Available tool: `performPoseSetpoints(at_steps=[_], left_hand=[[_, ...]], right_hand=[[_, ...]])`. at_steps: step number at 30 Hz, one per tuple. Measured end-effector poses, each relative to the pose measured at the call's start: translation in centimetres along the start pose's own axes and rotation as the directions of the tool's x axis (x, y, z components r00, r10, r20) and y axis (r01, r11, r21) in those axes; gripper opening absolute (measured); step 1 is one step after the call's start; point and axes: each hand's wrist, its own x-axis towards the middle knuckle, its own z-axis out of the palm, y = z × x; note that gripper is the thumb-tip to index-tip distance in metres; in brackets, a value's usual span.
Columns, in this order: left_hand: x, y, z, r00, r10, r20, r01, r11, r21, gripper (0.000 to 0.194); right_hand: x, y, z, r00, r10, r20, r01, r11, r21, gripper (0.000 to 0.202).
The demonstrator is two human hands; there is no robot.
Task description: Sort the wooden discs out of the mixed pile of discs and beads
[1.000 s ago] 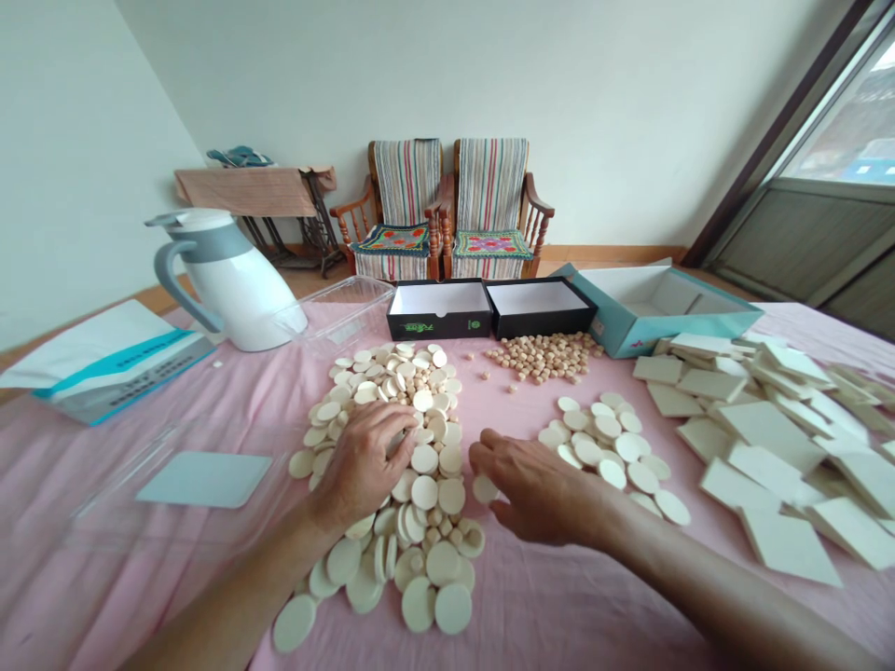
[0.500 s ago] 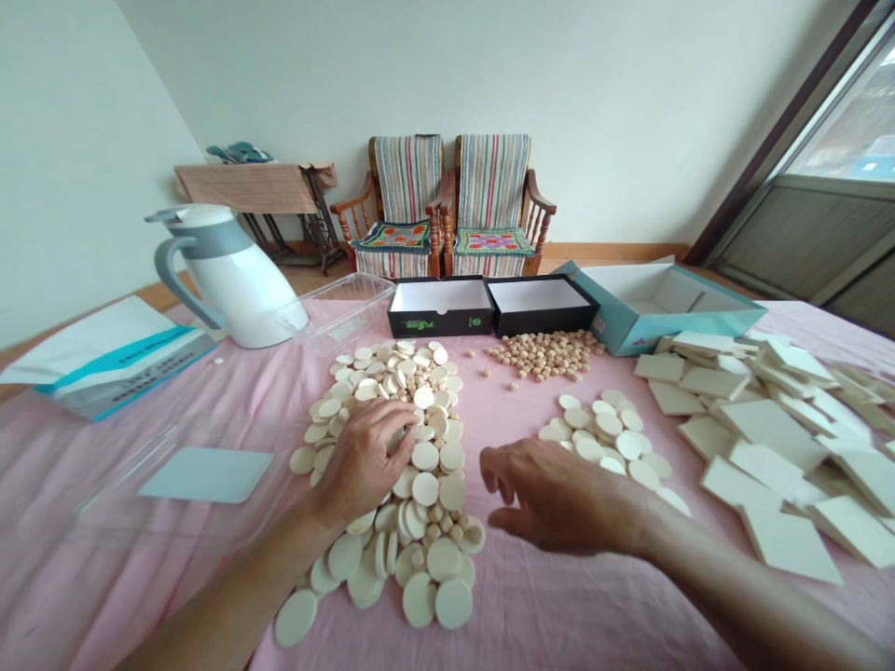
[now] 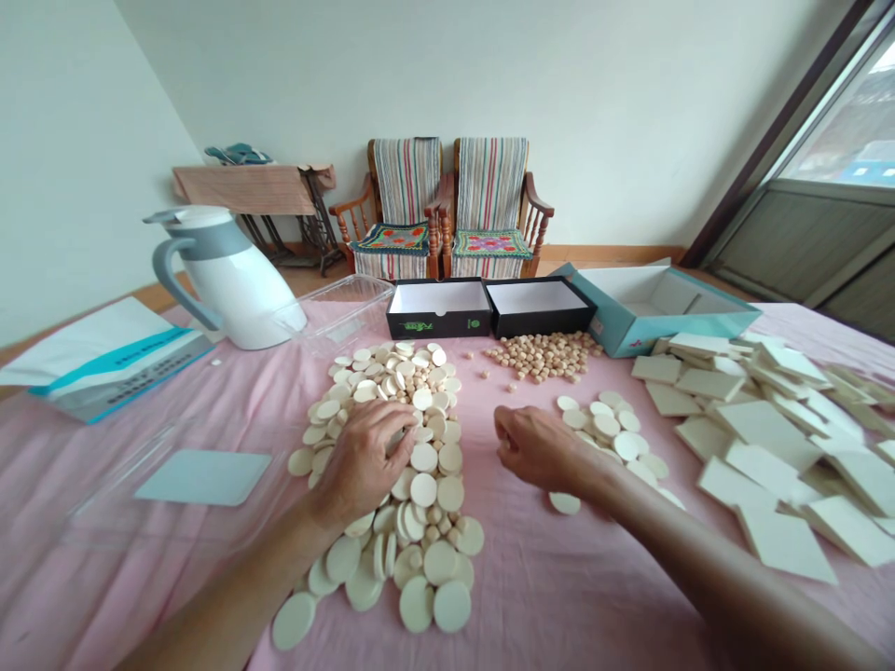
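Note:
My left hand (image 3: pixel 367 457) rests on the large pile of round wooden discs (image 3: pixel 423 489), its fingers curled; what they hold, if anything, is hidden under them. Small wooden beads lie mixed among those discs. To the right, my right hand (image 3: pixel 538 449) is over the pink cloth with its fingers closed, their contents out of sight. Beside it lies a smaller pile of discs (image 3: pixel 605 425), one of them just below the wrist. Farther back is a heap of small wooden beads (image 3: pixel 549 356).
Square wooden tiles (image 3: pixel 773 438) are heaped at the right. Two black boxes (image 3: pixel 439 323) and a blue box (image 3: pixel 671 321) stand at the back. On the left are a white jug (image 3: pixel 238 289), a clear plastic tray (image 3: pixel 339 317), a clear lid (image 3: pixel 202 476) and a packet (image 3: pixel 116 363).
My right hand has moved slightly away from me and its fingers have closed. A disc near its wrist has come into view. My left hand has stayed in place.

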Motion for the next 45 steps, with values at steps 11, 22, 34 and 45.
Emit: performPoseSetpoints(at_steps=[11, 22, 34, 45], left_hand=[[0.1, 0.1, -0.1, 1.0, -0.007, -0.005, 0.007, 1.0, -0.002, 0.015], [0.0, 0.1, -0.2, 1.0, -0.017, 0.007, 0.017, 1.0, -0.014, 0.015], [0.0, 0.1, -0.2, 1.0, -0.011, 0.003, 0.011, 1.0, -0.024, 0.015], [-0.1, 0.1, -0.2, 1.0, -0.014, 0.013, 0.014, 1.0, -0.02, 0.015]], right_hand=[[-2.3, -3.1, -0.2, 0.989, -0.141, 0.051, 0.124, 0.96, 0.249, 0.014], [-2.4, -4.1, 0.8, 0.978, -0.174, 0.117, 0.153, 0.973, 0.173, 0.013], [-1.1, -2.4, 0.7, 0.963, -0.229, -0.139, 0.265, 0.889, 0.373, 0.018], [-2.1, -4.3, 0.0, 0.904, -0.407, -0.129, 0.427, 0.869, 0.252, 0.021]])
